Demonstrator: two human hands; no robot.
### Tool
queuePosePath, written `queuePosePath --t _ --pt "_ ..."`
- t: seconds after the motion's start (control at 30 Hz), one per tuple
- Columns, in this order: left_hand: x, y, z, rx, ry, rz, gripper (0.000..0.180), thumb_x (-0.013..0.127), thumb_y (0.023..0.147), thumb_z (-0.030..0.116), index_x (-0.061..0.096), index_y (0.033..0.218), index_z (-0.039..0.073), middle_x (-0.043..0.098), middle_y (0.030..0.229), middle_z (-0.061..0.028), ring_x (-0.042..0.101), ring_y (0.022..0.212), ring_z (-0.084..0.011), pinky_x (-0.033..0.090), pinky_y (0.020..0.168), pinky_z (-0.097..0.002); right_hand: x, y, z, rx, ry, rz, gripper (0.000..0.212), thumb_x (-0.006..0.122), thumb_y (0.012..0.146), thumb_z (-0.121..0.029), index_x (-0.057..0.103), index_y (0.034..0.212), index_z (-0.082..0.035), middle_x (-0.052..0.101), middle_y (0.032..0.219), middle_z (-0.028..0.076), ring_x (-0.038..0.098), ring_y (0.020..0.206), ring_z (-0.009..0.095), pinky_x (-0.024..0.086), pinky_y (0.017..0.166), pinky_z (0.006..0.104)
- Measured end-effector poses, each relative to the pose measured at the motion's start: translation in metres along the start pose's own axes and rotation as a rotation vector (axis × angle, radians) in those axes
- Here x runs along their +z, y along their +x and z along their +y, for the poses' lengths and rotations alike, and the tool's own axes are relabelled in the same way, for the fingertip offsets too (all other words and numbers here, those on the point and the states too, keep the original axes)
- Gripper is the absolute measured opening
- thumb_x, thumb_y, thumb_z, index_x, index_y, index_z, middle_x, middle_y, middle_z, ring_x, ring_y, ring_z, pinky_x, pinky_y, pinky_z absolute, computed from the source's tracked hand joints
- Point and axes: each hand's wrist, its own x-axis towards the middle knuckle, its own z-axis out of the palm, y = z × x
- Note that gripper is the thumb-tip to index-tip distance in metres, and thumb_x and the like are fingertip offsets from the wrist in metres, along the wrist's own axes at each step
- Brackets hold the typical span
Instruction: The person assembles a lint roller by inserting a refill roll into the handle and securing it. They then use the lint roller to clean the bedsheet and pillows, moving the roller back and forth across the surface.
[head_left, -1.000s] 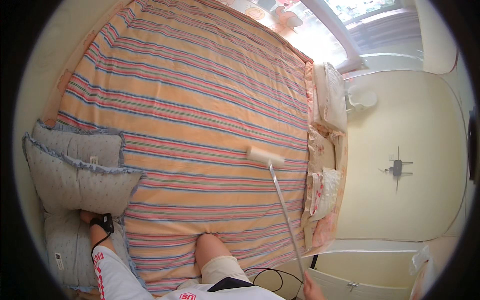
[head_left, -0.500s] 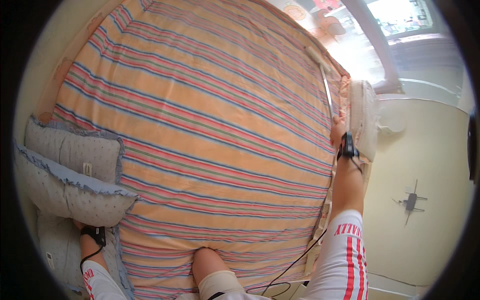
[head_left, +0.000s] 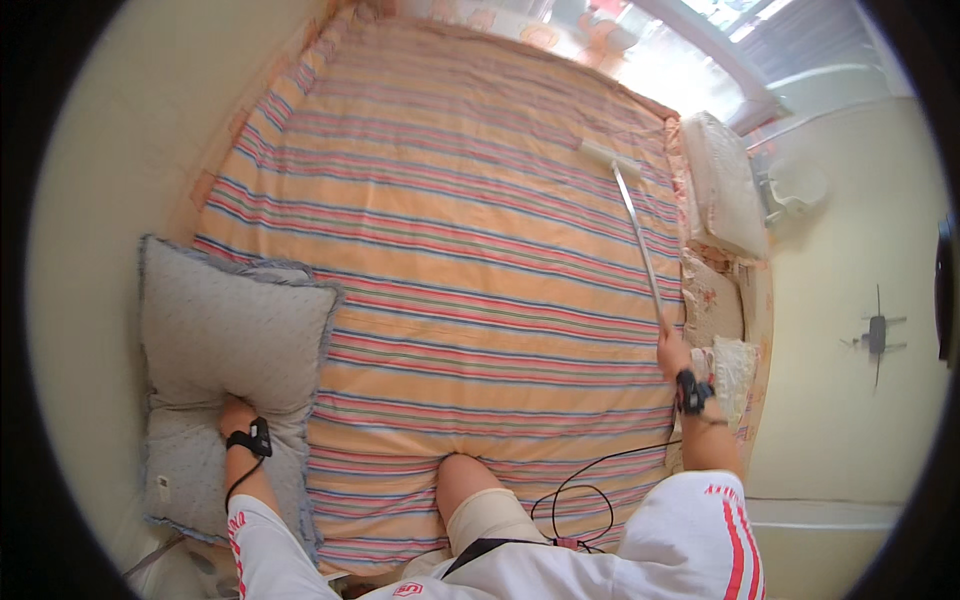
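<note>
My right hand is wrapped round the lower end of a long-handled lint roller. Its thin silvery handle slants away up the bed, and the white roller head rests on the striped bedsheet near the far right. At the left, my left hand sinks into two grey pillows with frilled edges, where the upper pillow meets the lower pillow. The fingers of that hand are mostly hidden in the soft fabric.
A pale wall runs along the bed's left side. Along the right edge stand a white padded cushion and some folded cloth. Past them are a white chair and a pale floor. A black cable loops beside my bare knee.
The lint roller's head has swung left and nearer over the sheet. The upper pillow, tilted up before, now lies flatter, and my left hand has come into sight. My view has shifted.
</note>
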Motion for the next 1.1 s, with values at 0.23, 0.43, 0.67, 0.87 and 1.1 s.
queuePosePath --t 0.23,0.43,0.67,0.87,1.1 --pt "-0.005 -0.194 -0.03 0.34 -0.375 0.042 0.024 0.057 0.083 0.025 0.059 0.098 0.008 0.066 0.094 -0.0217 0.061 0.093 -0.0415 0.048 0.08 -0.0475 0.026 -0.381 0.099 0.089 0.049 -0.103 0.047 0.04 0.098 -0.023 0.034 0.145 -0.028 0.061 0.086 0.032 0.057 0.079 0.05 0.045 0.066 0.0559" --pt "0.069 -0.298 -0.152 0.568 -0.348 -0.038 0.024 0.058 0.082 0.026 0.06 0.096 0.007 0.066 0.089 -0.0212 0.06 0.088 -0.0424 0.049 0.076 -0.0469 0.06 -0.631 0.142 0.255 0.092 -0.267 0.05 0.044 0.098 -0.024 0.033 0.146 -0.03 0.061 0.078 0.027 0.06 0.073 0.045 0.047 0.062 0.0511" --pt "0.209 -0.354 -0.297 0.298 -0.357 -0.201 0.025 0.06 0.082 0.025 0.065 0.091 0.003 0.067 0.09 -0.0194 0.064 0.087 -0.0332 0.05 0.077 -0.0419 0.048 -0.8 0.156 0.343 0.207 -0.242 0.047 0.05 0.095 -0.021 0.044 0.141 -0.029 0.062 0.079 0.024 0.06 0.071 0.043 0.047 0.063 0.0494" --pt "0.275 -0.369 -0.345 0.325 -0.147 -0.257 0.03 0.06 0.081 0.03 0.067 0.093 0.003 0.068 0.09 -0.0192 0.065 0.087 -0.0326 0.051 0.078 -0.0397 0.01 -0.883 0.163 0.325 0.278 -0.104 0.042 0.055 0.092 -0.017 0.053 0.134 -0.017 0.063 0.083 0.023 0.061 0.074 0.041 0.048 0.065 0.0459" --pt "0.286 -0.365 -0.298 0.407 -0.188 -0.279 0.029 0.057 0.083 0.028 0.062 0.093 0.002 0.066 0.092 -0.0221 0.062 0.087 -0.0387 0.049 0.078 -0.0429 0.007 -0.878 0.194 0.588 0.467 -0.301 0.058 0.051 0.09 -0.015 0.035 0.146 -0.018 0.065 0.083 0.021 0.063 0.074 0.037 0.05 0.067 0.043"
